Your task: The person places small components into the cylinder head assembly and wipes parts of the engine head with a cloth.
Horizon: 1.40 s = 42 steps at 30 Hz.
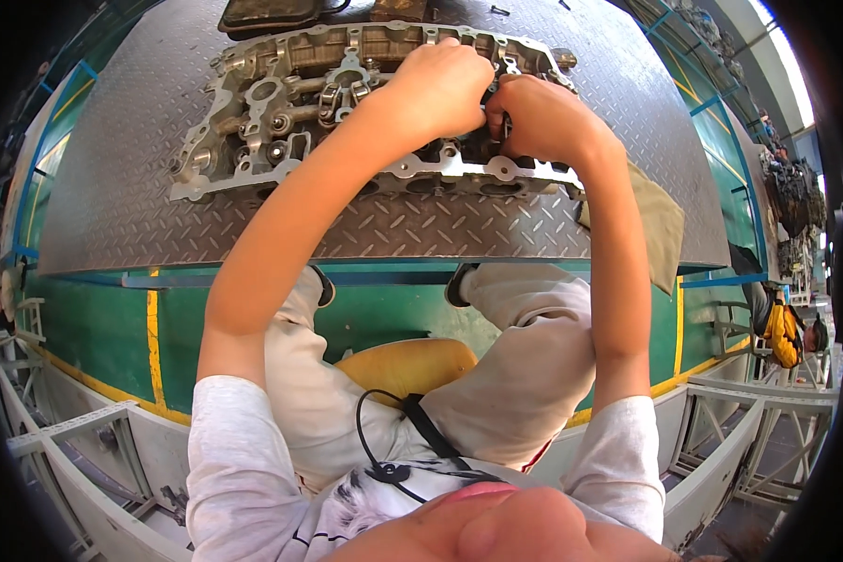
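A grey metal engine cylinder head [244, 178] lies across the table in front of me, with rocker arms [337, 98] and valve parts showing in its open top. Both my arms reach over it toward its right half. My left hand [448, 89] is closed, knuckles up, its fingertips hidden behind the hand. Close beside it, my right hand [545, 117] curls its fingers down among the dark parts inside the casting. The hands nearly meet, and whatever small piece is between their fingers cannot be made out.
The table has a steel tread-plate top [112, 178]. An olive cloth [660, 229] hangs over its near right edge. Behind the casting are a dark flat tray-like part [267, 13], a brown block [400, 9] and a loose bolt [500, 10]. A yellow seat [412, 363] shows between my legs.
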Each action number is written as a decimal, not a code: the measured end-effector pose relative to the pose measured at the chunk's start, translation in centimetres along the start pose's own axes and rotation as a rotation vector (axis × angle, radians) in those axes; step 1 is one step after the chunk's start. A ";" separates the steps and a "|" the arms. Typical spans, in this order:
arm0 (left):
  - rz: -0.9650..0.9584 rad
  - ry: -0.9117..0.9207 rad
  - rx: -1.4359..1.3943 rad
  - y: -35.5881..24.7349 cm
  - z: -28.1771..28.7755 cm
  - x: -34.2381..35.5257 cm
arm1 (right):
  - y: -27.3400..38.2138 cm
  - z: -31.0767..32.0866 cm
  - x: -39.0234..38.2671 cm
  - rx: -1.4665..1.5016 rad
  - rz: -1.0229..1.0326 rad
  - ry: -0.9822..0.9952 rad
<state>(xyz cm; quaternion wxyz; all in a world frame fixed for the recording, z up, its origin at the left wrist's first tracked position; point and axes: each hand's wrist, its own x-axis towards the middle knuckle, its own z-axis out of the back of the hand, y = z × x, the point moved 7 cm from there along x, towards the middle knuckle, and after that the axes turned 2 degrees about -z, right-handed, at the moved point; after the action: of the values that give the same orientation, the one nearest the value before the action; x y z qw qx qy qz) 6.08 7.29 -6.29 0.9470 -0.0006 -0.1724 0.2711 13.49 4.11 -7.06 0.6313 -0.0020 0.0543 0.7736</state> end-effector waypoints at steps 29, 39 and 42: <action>0.016 -0.071 -0.096 -0.2 -1.8 2.4 | 0.1 -0.6 0.3 0.015 0.056 0.015; 0.069 -0.119 -0.059 0.1 -1.4 2.4 | 3.3 1.1 0.1 0.231 0.242 -0.128; 0.064 -0.068 -0.072 0.0 -1.5 2.7 | 2.6 1.9 0.0 0.266 0.227 -0.177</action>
<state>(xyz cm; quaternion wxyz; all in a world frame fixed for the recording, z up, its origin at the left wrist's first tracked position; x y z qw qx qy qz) 8.70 8.78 -6.81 0.9307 -0.0310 -0.2141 0.2948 11.10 3.75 -4.94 0.5370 0.1557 0.1005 0.8230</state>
